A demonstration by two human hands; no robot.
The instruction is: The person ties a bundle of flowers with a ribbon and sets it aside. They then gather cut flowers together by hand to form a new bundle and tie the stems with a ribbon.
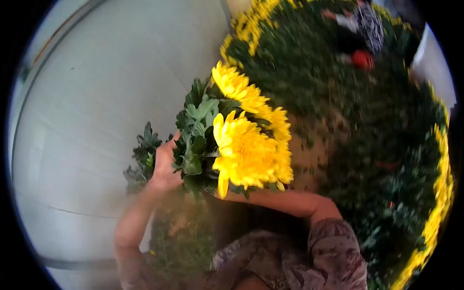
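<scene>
A bunch of large yellow flowers (249,152) with dark green leaves is held up in front of my chest, its blooms pointing right. My left hand (166,164) is wrapped round the leafy stems on the bunch's left side. More leaves (146,153) stick out to the left beyond that hand. My right forearm reaches in from the right below the blooms, and the hand at its end is hidden behind the flowers and leaves.
A pale sheet wall (96,111) rises on the left. Dense green plants (299,58) lie on the right, edged by yellow flowers (442,179). Another person (369,29) is at the upper right, near a red object (362,60). Bare brown ground (309,159) shows behind the bunch.
</scene>
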